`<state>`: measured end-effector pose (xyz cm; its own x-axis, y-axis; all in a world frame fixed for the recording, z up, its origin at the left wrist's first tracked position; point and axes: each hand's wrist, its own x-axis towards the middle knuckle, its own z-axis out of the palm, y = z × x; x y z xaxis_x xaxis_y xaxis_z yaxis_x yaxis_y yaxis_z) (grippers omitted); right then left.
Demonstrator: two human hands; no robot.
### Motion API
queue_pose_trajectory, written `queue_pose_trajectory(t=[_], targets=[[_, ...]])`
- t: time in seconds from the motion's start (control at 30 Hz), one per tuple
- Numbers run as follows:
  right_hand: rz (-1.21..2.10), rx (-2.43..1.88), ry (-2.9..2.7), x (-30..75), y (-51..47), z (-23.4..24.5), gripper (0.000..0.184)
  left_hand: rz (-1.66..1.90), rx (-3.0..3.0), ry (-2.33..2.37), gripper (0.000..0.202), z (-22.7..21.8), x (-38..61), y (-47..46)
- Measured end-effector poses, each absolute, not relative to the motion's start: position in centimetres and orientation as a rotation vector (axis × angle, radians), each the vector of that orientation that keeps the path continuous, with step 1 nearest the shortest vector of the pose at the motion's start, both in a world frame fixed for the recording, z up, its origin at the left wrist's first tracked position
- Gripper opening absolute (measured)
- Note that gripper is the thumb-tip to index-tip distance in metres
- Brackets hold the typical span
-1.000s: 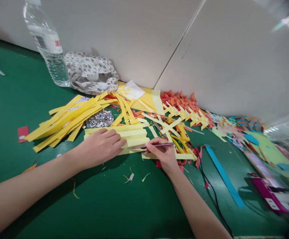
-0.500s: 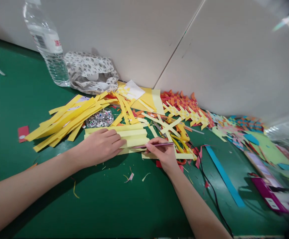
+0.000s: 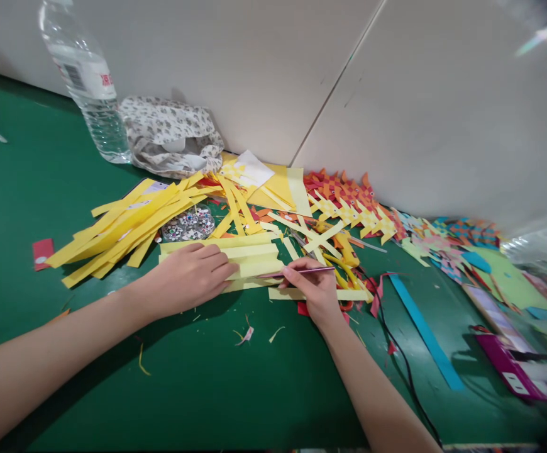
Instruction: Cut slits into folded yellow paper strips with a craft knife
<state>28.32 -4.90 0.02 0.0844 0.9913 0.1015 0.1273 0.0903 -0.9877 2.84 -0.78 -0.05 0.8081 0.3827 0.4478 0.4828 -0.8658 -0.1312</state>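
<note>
My left hand [image 3: 195,274] presses down on a pale yellow sheet of paper [image 3: 254,255] that has fold-like ridges across it. Its fingers are curled together, and the fingertips are partly hidden. Pinched in my right hand [image 3: 314,290] is a thin, dark purple pen-like tool [image 3: 318,270], held almost flat with its tip end at the sheet's lower right part. Whether it is a pen or a blade does not show. Below that tool, a loose pale yellow strip [image 3: 354,295] passes behind my right hand.
Yellow strips [image 3: 127,229] lie left, beside a clear dish of small beads or eyes [image 3: 189,223]. A water bottle [image 3: 89,82] and patterned cloth pouch [image 3: 172,135] stand behind. Woven paper fish [image 3: 356,214], a yellow glue gun [image 3: 348,250], its black cord [image 3: 408,371] and a blue strip [image 3: 427,333] are right.
My right hand has slid slightly to the right with the purple tool. My left hand stays in place on the pale yellow paper.
</note>
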Motion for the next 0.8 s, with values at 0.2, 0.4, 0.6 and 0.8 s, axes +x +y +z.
queue_pose_trajectory(t=[0.2,0.4,0.6,0.8], targets=[[1.02,-1.223,-1.298,28.12,-5.07,0.28,0.015,-0.619,-2.755,-0.676,0.024,0.0,2.91,-0.82],[1.026,-1.234,-1.309,28.07,-5.1,0.28,0.014,-0.63,-2.755,-0.68,0.025,-0.08,2.99,-0.78],[1.025,-1.233,-1.311,28.15,-5.09,0.25,0.014,-0.626,-2.754,-0.683,0.024,-0.12,2.94,-0.75],[1.015,-1.24,-1.306,28.06,-5.15,0.3,0.014,-0.63,-2.753,-0.688,0.025,-0.18,2.98,-0.74]])
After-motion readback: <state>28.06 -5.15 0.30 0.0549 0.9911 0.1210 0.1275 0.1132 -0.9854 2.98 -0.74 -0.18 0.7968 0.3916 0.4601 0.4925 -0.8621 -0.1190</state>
